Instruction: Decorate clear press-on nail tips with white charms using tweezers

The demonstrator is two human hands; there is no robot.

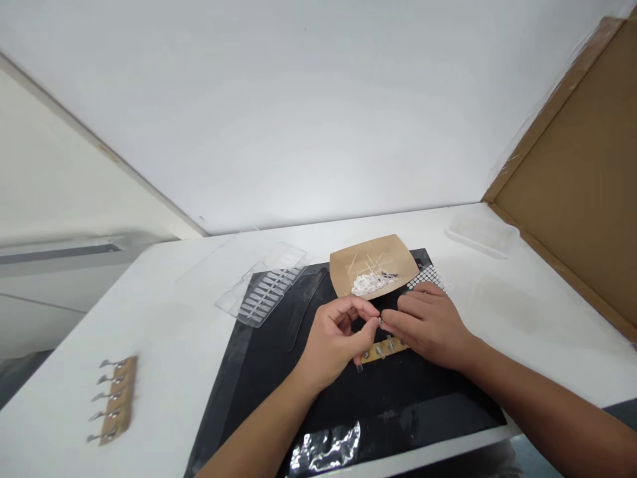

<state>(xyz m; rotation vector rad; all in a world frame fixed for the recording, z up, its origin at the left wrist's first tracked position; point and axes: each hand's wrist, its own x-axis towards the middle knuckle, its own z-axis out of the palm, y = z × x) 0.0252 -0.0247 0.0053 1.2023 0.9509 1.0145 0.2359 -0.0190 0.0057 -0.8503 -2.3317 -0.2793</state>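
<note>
Over the black mat (269, 392), my left hand (338, 338) and my right hand (430, 322) meet fingertip to fingertip. Both pinch one small, greyish clear piece (380, 321) that looks like a false nail tip; the fingers hide most of it. Just below them lies a wooden strip (383, 350) carrying several clear nail tips on small holders, partly covered by my hands. A clear plastic box (266, 292) with rows of nail tips rests at the mat's far left corner. Beside it is a dark, slim nail file (307, 309).
Beyond my hands stands a brown paper tray (343, 265) with white scraps and thin sticks. A sheet of white dots (426, 275) lies right of it. Another wooden strip with metal stands (117, 401) is at left, a clear lid (480, 236) at back right. Cardboard (572, 159) borders the right.
</note>
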